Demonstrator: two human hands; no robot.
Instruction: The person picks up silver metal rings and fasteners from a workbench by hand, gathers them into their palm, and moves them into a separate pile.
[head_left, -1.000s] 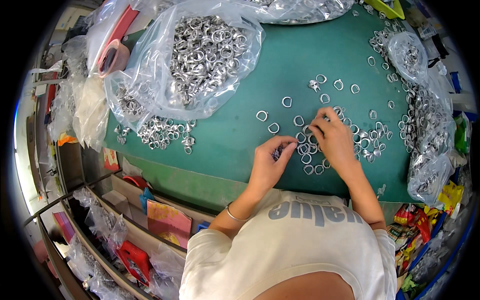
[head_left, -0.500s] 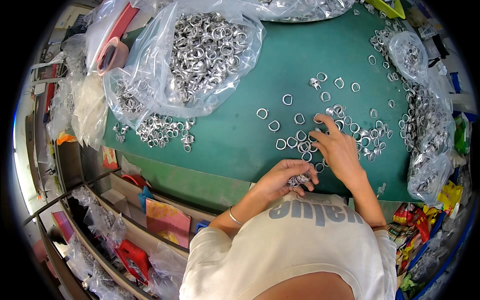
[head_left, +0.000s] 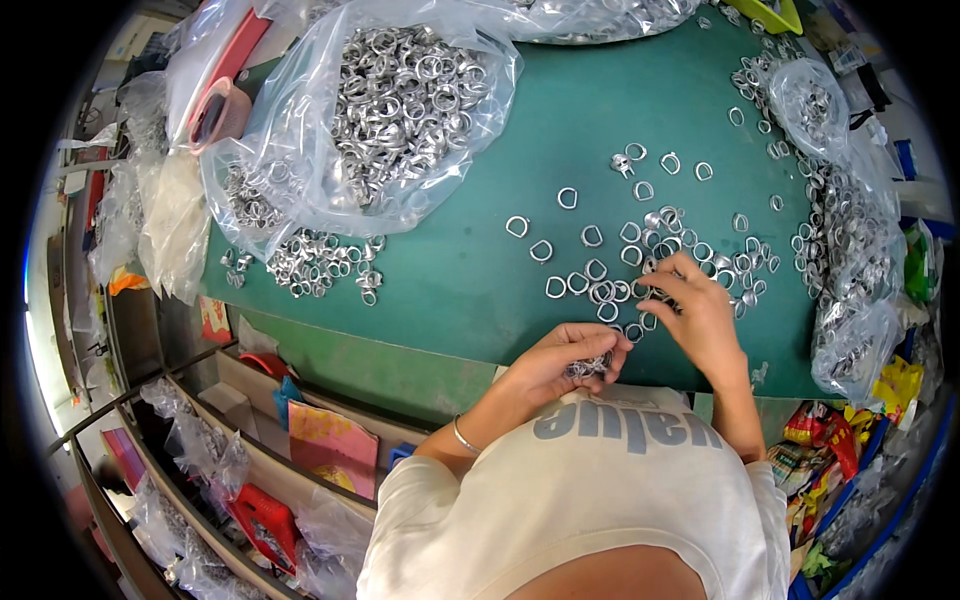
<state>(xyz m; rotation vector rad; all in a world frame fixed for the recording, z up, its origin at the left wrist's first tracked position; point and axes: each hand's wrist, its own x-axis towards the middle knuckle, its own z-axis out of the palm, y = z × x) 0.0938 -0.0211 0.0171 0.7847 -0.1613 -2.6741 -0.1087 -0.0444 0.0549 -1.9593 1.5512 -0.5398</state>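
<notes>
My left hand (head_left: 572,358) is closed around a small bunch of silver metal rings (head_left: 588,368), at the near edge of the green table. To its right, my right hand (head_left: 692,305) hovers low over loose silver rings (head_left: 602,291) scattered on the table top. Its thumb and forefinger are bent and a little apart, and I make out nothing gripped between them. Some rings lie partly hidden under that hand. Farther off, single rings (head_left: 568,197) lie spread out, and one ring-like piece (head_left: 622,164) has prongs.
A clear plastic bag (head_left: 505,85) full of silver rings lies at the far left, with a small ring pile (head_left: 320,262) before it. More bagged rings (head_left: 850,230) line the table's right edge. A pink basket (head_left: 222,112) stands far left. Shelves with a red container (head_left: 265,525) sit below.
My right hand has drawn back toward me and lower, and its fingertips have come closer together. My left hand still holds the rings. The whole view has shifted slightly.
</notes>
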